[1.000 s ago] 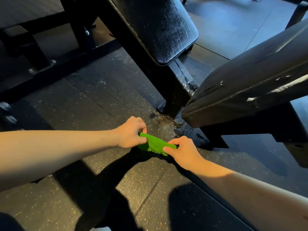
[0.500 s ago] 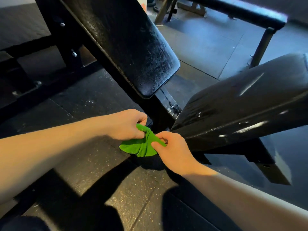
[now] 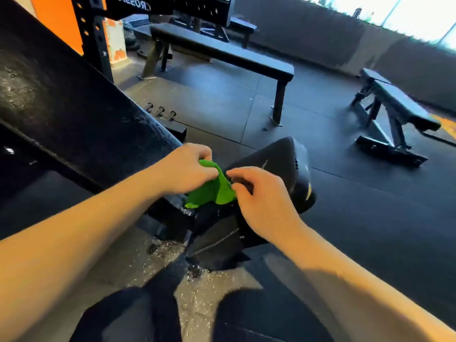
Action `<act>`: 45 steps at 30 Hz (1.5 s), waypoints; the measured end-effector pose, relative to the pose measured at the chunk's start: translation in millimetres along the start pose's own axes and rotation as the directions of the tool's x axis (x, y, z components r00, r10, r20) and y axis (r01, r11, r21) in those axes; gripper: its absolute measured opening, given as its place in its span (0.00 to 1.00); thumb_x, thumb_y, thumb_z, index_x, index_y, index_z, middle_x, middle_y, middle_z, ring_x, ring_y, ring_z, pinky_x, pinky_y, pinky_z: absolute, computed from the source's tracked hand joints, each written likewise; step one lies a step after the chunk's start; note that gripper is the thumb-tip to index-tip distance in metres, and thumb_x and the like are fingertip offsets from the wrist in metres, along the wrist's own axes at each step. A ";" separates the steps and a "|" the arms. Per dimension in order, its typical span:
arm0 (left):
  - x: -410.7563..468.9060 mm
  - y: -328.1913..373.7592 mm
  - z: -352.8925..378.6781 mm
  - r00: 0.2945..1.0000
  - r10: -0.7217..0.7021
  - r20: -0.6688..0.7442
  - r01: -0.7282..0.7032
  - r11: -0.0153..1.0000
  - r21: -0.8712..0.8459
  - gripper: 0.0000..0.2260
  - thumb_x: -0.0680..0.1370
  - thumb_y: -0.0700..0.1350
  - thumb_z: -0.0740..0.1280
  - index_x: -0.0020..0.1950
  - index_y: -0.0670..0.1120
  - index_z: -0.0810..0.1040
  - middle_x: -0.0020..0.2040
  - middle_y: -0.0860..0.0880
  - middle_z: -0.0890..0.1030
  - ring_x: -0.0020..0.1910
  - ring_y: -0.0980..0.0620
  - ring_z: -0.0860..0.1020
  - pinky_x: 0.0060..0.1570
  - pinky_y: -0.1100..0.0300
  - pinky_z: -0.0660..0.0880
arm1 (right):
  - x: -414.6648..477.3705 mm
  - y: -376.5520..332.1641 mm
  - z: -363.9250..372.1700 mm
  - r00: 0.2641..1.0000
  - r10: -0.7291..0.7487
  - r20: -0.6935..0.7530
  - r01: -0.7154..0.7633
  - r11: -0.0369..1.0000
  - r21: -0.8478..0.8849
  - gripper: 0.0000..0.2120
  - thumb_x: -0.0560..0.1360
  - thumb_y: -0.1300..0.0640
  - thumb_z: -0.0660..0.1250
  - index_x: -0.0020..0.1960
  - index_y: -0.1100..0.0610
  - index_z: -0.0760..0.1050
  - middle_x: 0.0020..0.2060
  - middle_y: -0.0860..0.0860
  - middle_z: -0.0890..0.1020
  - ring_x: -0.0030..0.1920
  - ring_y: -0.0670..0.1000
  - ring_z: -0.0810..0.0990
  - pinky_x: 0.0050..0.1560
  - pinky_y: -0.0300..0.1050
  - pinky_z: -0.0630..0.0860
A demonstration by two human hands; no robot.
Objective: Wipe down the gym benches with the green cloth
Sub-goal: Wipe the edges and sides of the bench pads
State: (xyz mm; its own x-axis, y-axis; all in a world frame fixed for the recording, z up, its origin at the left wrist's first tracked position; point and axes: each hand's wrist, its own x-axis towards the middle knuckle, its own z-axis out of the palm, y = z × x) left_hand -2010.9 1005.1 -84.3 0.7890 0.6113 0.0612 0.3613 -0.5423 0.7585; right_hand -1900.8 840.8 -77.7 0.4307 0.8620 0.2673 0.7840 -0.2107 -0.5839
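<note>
The green cloth (image 3: 214,191) hangs bunched between my two hands, just above the near end of a black seat pad (image 3: 278,156). My left hand (image 3: 187,169) grips the cloth's upper edge with curled fingers. On the cloth's right edge, my right hand (image 3: 261,198) pinches it between thumb and forefinger. The bench's inclined black backrest (image 3: 74,107) slopes up to the left, and its surface looks scuffed and shiny.
A long flat bench (image 3: 222,55) stands further back in the middle. Another adjustable bench (image 3: 399,107) is at the right. A black rack upright (image 3: 93,33) rises at the back left. Dark rubber floor (image 3: 370,206) lies between them. My knees (image 3: 259,317) show at the bottom.
Both hands have lifted the cloth from near the floor up to the seat pad. The view has tilted up, showing the room and other benches.
</note>
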 end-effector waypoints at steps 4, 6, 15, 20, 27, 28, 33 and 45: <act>40.6 37.7 15.9 0.998 0.028 -0.048 -0.025 0.998 0.061 0.10 0.73 0.47 0.69 0.35 0.44 0.73 0.35 0.46 0.76 0.36 0.47 0.72 0.34 0.55 0.67 | 4.8 28.2 -39.4 0.938 0.006 -0.346 -0.068 0.984 -0.166 0.15 0.78 0.65 0.66 0.60 0.54 0.84 0.62 0.47 0.82 0.66 0.46 0.74 0.70 0.38 0.66; 61.1 53.6 20.8 0.997 0.019 -0.073 -0.015 0.998 0.062 0.10 0.74 0.47 0.68 0.38 0.43 0.74 0.38 0.44 0.77 0.38 0.46 0.73 0.35 0.56 0.67 | 4.7 44.7 -49.8 0.926 0.102 -0.363 -0.186 0.961 -0.204 0.17 0.79 0.64 0.65 0.66 0.56 0.81 0.68 0.51 0.79 0.71 0.52 0.71 0.75 0.48 0.64; 51.2 77.5 86.8 0.989 0.127 -0.079 -0.132 0.989 -0.065 0.08 0.74 0.47 0.69 0.41 0.46 0.71 0.40 0.49 0.77 0.42 0.45 0.76 0.40 0.54 0.69 | -16.1 65.8 -51.8 0.925 0.281 -0.255 -0.306 0.950 -0.061 0.20 0.84 0.59 0.60 0.75 0.54 0.72 0.75 0.47 0.72 0.75 0.46 0.66 0.74 0.36 0.58; 35.0 56.0 109.2 0.984 0.165 -0.064 -0.177 0.936 -0.305 0.07 0.80 0.49 0.67 0.50 0.47 0.81 0.55 0.53 0.81 0.55 0.55 0.77 0.60 0.57 0.72 | -20.4 71.0 -51.5 0.937 0.261 -0.234 -0.279 0.959 -0.049 0.21 0.84 0.57 0.61 0.77 0.53 0.69 0.77 0.47 0.69 0.77 0.44 0.63 0.76 0.36 0.55; 37.1 33.8 124.1 0.966 0.245 -0.086 -0.260 0.890 -0.375 0.21 0.78 0.47 0.70 0.71 0.48 0.76 0.68 0.52 0.76 0.69 0.56 0.72 0.72 0.56 0.67 | -21.3 73.0 -43.8 0.919 0.261 -0.296 -0.261 0.964 0.041 0.21 0.84 0.59 0.61 0.76 0.54 0.69 0.76 0.47 0.69 0.76 0.39 0.62 0.77 0.33 0.54; 38.1 34.6 125.9 0.969 0.232 -0.088 -0.248 0.882 -0.401 0.22 0.79 0.50 0.70 0.72 0.49 0.75 0.68 0.53 0.76 0.69 0.56 0.72 0.71 0.57 0.67 | -21.7 73.7 -42.4 0.916 0.260 -0.304 -0.256 0.965 0.055 0.21 0.84 0.59 0.61 0.76 0.54 0.70 0.76 0.47 0.70 0.75 0.38 0.62 0.78 0.36 0.56; 46.8 43.6 138.7 0.962 0.177 -0.208 -0.248 0.883 -0.398 0.12 0.80 0.46 0.71 0.63 0.46 0.84 0.64 0.53 0.80 0.65 0.55 0.75 0.70 0.53 0.70 | -19.5 80.2 -42.5 0.914 0.244 -0.324 -0.235 0.970 0.069 0.20 0.83 0.60 0.62 0.75 0.55 0.71 0.75 0.47 0.71 0.75 0.39 0.64 0.77 0.35 0.58; 94.8 57.6 148.1 0.933 0.092 -0.347 -0.207 0.927 -0.312 0.10 0.79 0.46 0.70 0.58 0.46 0.85 0.57 0.51 0.85 0.58 0.55 0.81 0.64 0.57 0.75 | -13.2 89.8 -41.1 0.898 0.271 -0.347 -0.252 0.962 0.101 0.20 0.84 0.60 0.60 0.76 0.54 0.71 0.75 0.45 0.70 0.76 0.38 0.62 0.76 0.32 0.55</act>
State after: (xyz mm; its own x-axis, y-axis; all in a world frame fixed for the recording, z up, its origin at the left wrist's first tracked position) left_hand -1841.7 946.4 -130.9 0.5970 0.7209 0.3520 0.0169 -0.4500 0.8929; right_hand -1817.7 791.6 -102.1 0.7545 0.5567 0.3476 0.6010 -0.3732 -0.7068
